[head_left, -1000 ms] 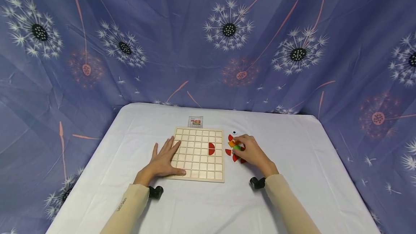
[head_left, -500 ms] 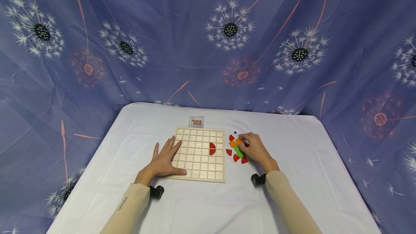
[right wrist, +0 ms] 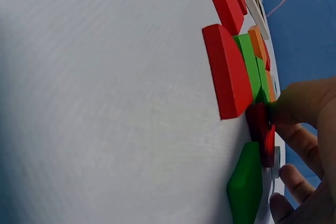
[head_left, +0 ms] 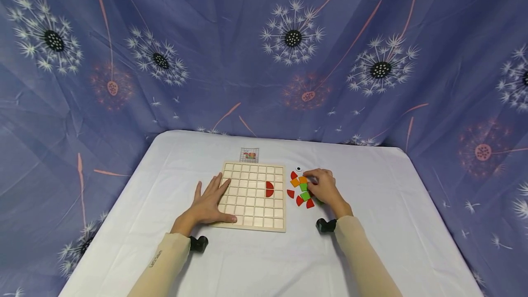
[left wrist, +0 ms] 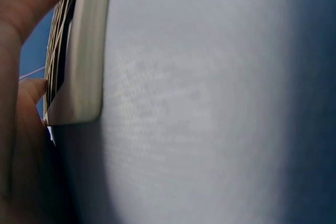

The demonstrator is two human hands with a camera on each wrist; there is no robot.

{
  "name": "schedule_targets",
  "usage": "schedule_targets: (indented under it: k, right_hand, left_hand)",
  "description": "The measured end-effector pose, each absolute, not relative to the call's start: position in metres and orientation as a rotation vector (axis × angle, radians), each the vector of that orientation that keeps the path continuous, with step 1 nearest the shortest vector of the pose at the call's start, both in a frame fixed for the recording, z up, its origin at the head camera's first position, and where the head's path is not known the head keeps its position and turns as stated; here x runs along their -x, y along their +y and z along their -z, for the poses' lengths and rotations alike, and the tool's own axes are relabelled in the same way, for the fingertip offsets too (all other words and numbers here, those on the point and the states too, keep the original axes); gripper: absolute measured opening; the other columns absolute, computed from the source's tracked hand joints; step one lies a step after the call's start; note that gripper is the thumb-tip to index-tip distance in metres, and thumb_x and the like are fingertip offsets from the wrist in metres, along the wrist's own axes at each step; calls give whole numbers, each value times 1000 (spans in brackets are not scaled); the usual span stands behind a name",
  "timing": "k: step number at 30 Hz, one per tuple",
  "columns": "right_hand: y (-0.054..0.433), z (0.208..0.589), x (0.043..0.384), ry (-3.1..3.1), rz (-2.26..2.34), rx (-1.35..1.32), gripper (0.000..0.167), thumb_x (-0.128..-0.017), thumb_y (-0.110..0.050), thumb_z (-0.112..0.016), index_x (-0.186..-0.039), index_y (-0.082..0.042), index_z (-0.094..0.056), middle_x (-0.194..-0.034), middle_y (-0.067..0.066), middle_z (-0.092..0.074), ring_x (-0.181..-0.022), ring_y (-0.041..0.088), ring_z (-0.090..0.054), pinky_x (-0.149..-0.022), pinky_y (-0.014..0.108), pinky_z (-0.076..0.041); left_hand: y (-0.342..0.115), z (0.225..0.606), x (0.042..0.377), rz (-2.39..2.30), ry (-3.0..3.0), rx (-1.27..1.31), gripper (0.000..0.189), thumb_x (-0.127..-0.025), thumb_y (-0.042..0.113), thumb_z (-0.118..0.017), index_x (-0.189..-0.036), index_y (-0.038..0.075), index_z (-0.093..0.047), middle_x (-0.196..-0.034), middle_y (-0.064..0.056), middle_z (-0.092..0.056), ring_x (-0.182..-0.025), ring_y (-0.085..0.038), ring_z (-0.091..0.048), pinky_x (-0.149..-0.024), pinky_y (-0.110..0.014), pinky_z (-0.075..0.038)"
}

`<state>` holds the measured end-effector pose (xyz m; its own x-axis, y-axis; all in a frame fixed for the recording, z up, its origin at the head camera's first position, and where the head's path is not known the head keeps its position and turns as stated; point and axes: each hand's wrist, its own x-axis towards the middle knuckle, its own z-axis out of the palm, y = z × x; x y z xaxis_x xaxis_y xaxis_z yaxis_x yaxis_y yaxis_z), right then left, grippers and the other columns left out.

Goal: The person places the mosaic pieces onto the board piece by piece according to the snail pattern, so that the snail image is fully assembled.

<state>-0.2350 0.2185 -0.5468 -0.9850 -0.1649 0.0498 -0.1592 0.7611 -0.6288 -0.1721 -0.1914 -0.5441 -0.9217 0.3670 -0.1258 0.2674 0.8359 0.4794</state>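
Observation:
My left hand (head_left: 206,206) lies spread on the left part of a pale wooden grid board (head_left: 251,224), its thumb on the lower edge. Two red quarter-round pieces (head_left: 269,189) sit together in the board's right part. Right of it, my right hand (head_left: 326,188) bends over loose pieces. In the right wrist view its thumb touches a dark red piece (right wrist: 257,121); whether the fingers pinch it is hidden. Beside the hand lie two orange pieces (head_left: 294,182), green pieces (head_left: 305,195) and several red quarter-rounds (head_left: 310,203). Another green piece (right wrist: 245,184) lies apart under the hand.
A small picture card (head_left: 249,155) with a coloured figure on a grid lies behind the board. A round eye piece (head_left: 299,168) rests beyond the loose pieces. White cloth (head_left: 264,265) covers the table, with a patterned blue curtain (head_left: 231,58) behind.
My right hand has drawn slightly back and right across the pieces, uncovering the orange and green ones. The green pieces have shifted apart. My left hand stays on the board.

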Motion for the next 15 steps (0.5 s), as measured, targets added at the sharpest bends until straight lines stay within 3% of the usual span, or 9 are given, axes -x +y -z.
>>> schedule_targets:
  k: [15]
  right_hand:
    - [213, 544, 233, 2914, 1116, 231, 32, -92, -16, -75, -123, -8, -75, -129, 16, -69, -140, 45, -37, -117, 67, -19]
  left_hand:
    - [-192, 543, 171, -684, 2811, -497, 130, -67, 74, -81, -166, 14, -21, -173, -19, -3, -160, -41, -4, -121, -71, 10]
